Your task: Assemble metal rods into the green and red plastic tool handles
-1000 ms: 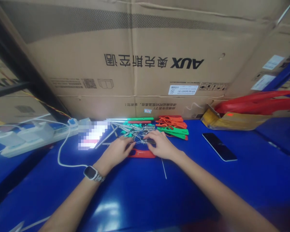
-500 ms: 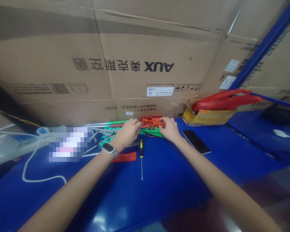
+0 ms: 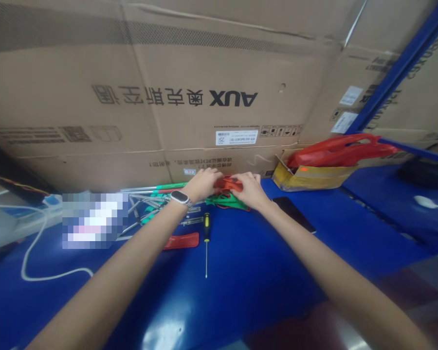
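Orange pieces (image 3: 228, 184): smooth plastic; screwdriver (image 3: 207, 234): plastic handle (image 3: 207, 224), smooth metal shaft (image 3: 206, 260); surface (image 3: 255, 272): smooth, glossy; large carton (image 3: 190, 63): matt cardboard, creased

I'm watching a shiny blue table (image 3: 248, 272): yellow-and-black screwdriver (image 3: 206, 227) lying front and centre, red strip (image 3: 184, 240) to its left, green pieces (image 3: 228, 201) behind, dark phone (image 3: 293, 212) right, yellow box (image 3: 314, 179) farther back.

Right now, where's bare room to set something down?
Biggest patch: blue table between the forearms, nearer the camera than the screwdriver. Smaller: right of the phone, in front of the yellow box. Crowded: around left hand and right hand, with red pieces and green pieces; left of the screwdriver, rods and a red strip.
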Tool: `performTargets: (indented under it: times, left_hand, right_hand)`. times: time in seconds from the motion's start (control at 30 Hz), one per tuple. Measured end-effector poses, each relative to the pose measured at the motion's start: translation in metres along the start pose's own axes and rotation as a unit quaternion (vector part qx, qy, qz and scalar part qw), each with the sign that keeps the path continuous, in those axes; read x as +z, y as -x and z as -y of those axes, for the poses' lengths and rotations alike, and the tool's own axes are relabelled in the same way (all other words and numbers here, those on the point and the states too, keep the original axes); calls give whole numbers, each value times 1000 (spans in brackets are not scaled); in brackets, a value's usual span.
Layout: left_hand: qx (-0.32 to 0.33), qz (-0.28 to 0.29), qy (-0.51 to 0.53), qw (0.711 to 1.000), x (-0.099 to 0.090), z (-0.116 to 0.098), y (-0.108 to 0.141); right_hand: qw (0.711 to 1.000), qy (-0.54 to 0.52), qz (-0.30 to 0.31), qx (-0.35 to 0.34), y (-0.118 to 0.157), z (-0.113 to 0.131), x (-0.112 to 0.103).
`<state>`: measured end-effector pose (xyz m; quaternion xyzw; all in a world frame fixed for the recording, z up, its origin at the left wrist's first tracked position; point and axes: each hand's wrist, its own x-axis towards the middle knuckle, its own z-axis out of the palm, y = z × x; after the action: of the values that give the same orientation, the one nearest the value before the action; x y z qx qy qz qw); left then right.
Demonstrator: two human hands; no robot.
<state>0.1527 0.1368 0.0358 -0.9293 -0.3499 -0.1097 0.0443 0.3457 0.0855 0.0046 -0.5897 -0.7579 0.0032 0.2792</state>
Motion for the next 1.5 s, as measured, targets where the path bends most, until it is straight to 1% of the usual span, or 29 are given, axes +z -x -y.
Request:
performTargets:
  times: [0.07,0.13,0.23,0.33,0.4,0.47,0.57,0.7,0.8,0.9,1.07,1.2,1.37,1.43,1.5]
  left_hand:
    - [3,-11,20,1000,-9,1,21]
    - [3,-50,80,996,-18,4,49]
    - [-18,-64,108,992,-24,13,101]
    - [-48,-62,127,989,-21,24,149]
    - [-75,-58,138,986,-17,31,174]
    - [-102,-55,142,983,-12,36,192]
    - [-126,-48,152,979,-10,38,210]
    - [-131,-54,175,974,-13,42,224]
    - [-150,-37,152,976,-14,48,229]
    - [-163,-9,135,977,-10,54,229]
    - [-157,6,115,981,-4,56,224]
    - [-153,-19,115,981,-4,58,222]
    - [-128,-78,135,980,-1,63,221]
    - [-121,-99,131,979,1,63,219]
    - [-120,-112,129,978,2,62,216]
  right_hand:
    - [998,-15,-18,-53,6,13,-4]
    - [994,-51,-17,-96,14,30,-2]
    - [986,-113,5,-126,23,61,13]
    - [978,-145,31,-147,28,91,35]
    - [973,-153,54,-165,29,108,47]
    - [969,-151,82,-180,30,121,54]
    - [967,-129,110,-190,32,134,58]
    - [969,-113,113,-190,39,137,59]
    - [971,-117,113,-178,44,132,58]
    - [969,-130,121,-170,50,128,56]
    - [958,-153,153,-190,57,127,54]
    - [956,-159,147,-196,59,126,57]
    - [966,-146,112,-181,57,127,62]
    - [972,-140,90,-167,53,129,63]
    - [979,-131,69,-137,45,130,64]
